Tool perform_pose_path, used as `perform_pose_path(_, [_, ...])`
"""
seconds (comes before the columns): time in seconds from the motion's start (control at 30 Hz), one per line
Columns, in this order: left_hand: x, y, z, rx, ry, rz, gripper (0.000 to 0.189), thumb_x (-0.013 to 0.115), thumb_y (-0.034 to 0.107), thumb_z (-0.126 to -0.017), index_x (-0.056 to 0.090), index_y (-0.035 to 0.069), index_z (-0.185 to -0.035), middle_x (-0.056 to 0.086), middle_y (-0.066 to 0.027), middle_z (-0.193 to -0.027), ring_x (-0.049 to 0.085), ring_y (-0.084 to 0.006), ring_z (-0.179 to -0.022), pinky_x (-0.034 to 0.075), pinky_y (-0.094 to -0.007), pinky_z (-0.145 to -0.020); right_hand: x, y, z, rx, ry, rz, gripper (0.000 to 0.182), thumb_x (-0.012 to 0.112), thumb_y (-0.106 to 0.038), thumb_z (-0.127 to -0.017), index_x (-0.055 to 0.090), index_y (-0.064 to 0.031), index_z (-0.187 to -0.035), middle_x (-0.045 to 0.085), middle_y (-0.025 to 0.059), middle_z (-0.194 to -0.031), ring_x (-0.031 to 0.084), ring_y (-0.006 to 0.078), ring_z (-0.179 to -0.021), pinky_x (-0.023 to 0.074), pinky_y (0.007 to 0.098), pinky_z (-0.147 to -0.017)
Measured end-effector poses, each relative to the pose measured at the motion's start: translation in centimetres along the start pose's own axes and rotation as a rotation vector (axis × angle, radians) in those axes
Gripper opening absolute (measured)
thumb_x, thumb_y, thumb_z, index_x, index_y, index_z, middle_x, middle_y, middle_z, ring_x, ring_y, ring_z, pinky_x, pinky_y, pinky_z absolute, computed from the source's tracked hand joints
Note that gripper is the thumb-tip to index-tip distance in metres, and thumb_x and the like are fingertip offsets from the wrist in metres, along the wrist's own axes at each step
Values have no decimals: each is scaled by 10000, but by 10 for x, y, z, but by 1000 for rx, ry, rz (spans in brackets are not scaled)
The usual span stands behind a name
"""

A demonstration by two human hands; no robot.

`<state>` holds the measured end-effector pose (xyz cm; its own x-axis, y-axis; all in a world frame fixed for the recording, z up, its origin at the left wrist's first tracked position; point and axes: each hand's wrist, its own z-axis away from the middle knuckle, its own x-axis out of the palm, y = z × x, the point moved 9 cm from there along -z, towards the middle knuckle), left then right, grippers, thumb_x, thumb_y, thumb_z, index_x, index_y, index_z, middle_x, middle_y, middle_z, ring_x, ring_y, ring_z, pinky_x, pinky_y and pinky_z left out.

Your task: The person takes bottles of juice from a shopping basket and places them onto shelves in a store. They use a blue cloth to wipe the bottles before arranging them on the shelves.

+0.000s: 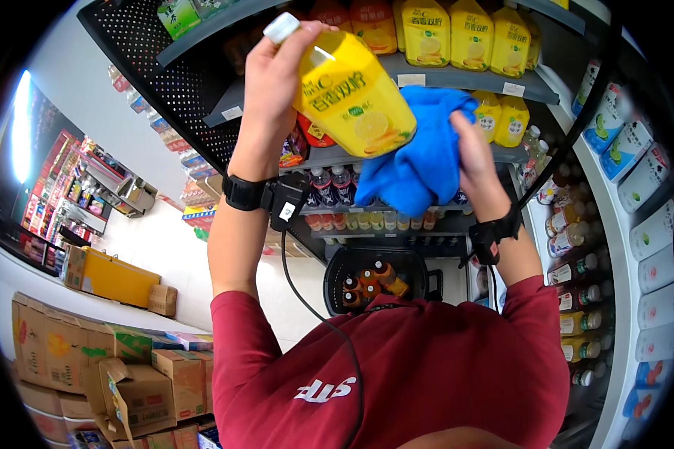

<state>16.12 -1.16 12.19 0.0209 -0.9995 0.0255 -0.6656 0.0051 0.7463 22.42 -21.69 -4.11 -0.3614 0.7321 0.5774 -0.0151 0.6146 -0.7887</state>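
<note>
My left hand (278, 76) grips a large yellow juice bottle (354, 95) around its neck, just under the white cap (281, 27). The bottle tilts, its cap to the upper left and its base to the lower right. Its front label bears writing and a picture of a cut lemon. My right hand (472, 151) holds a blue cloth (421, 151) bunched beside the base of the bottle. The cloth meets the bottle's lower right edge. Most of the right fingers are hidden behind the cloth.
Ahead, a grey shelf (460, 77) carries several matching yellow bottles (425, 33). Below stands a black basket (337, 264) with several amber-coloured bottles (386, 275). Drinks line a rack (609, 264) on the right. Cardboard boxes (140, 393) are stacked at lower left. A cable (320, 320) hangs from my left wrist.
</note>
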Motion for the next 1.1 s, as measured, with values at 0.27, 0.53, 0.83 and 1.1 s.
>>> perform_pose_path(0.27, [25, -15, -5, -88, -28, -18, 229, 574, 182, -919, 649, -21, -995, 685, -90, -983, 655, -158, -864, 515, -277, -779, 37, -107, 36, -564, -108, 18, 316, 484, -229, -944, 531, 6, -1150, 600, 116, -1105, 585, 232, -995, 463, 372, -880])
perform_pose_path(0.53, [6, -82, 25, -235, 30, 50, 185, 601, 132, -900, 631, -16, -1007, 643, -22, -967, 597, -100, -866, 484, -252, -764, 85, -30, 37, -522, -648, 460, 823, 531, -537, -894, 276, 58, -1402, 271, 188, -1459, 237, 310, -1366, 175, 376, -1120])
perform_pose_path(0.83, [24, -100, 53, -328, 12, 17, 165, 623, 118, -892, 640, -11, -994, 662, -50, -946, 609, -113, -870, 484, -253, -791, 57, -13, 37, -520, -285, 760, 1024, 828, -277, -635, 233, -51, -1437, 352, 219, -1413, 392, 369, -1274, 326, 406, -1048])
perform_pose_path(1.1, [29, -74, 56, -147, 35, -18, 165, 627, 138, -884, 659, 2, -970, 669, -86, -1009, 600, -155, -922, 438, -291, -887, 15, 35, 51, -584, -98, 851, 879, 811, -275, -661, 356, -5, -1363, 427, 188, -1332, 432, 319, -1244, 357, 394, -1032])
